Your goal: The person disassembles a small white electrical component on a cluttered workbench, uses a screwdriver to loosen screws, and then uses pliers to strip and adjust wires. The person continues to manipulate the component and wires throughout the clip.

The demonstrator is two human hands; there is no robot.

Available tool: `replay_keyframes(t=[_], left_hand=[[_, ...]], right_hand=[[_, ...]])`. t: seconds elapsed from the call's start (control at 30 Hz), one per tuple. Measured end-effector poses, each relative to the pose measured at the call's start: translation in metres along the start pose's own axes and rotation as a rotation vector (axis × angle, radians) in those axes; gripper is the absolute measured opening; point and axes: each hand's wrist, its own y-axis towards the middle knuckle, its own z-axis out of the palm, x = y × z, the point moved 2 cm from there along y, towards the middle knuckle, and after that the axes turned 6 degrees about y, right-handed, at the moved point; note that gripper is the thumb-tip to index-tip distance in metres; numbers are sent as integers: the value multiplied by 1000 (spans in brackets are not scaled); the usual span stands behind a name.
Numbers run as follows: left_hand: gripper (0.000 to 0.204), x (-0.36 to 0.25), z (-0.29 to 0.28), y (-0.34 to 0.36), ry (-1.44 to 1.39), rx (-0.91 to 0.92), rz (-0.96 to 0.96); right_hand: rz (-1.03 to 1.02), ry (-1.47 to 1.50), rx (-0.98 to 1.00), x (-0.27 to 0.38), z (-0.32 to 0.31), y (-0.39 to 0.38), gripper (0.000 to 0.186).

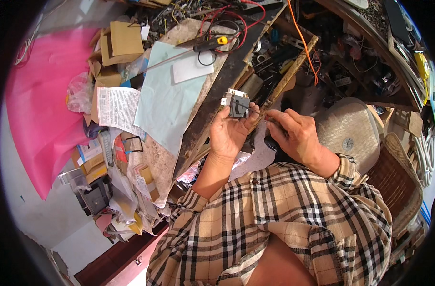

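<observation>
My left hand (228, 137) is closed on a small boxy electrical part (238, 106), dark grey with a white, metal-tabbed top, held up over the bench edge. Just to the right, my right hand (296, 136) pinches a thin dark-shafted tool (253, 111) that looks like a screwdriver. Its shaft reaches across to the face of the part, between the left thumb and fingers. Most of the tool's handle is hidden in my right fingers. Whether the tip touches the part I cannot tell.
A pale blue sheet (166, 102) and a white card (193, 66) lie on the bench. Beyond are a yellow-black meter probe or clamp (212, 44) and red leads. An open drawer (291, 71) holds jumbled tools. A woven seat (349, 138) stands right; pink sheeting (50, 100) left.
</observation>
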Motion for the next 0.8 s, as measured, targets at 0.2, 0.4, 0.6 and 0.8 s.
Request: replay_keyframes(t=[0.2,0.4,0.6,0.8], left_hand=[[46,-1,4,1,0,59,34],[45,1,5,0,2,64,29],[45,1,-2,3,49,24,57],[46,3,-3,4,103,31,63]], right_hand=[[28,-2,-9,-4,-2,0,26],[40,24,-4,-3,-2,2,25],[47,43,-7,-6,4,3,25],[60,36,13,-4,1,2,25]])
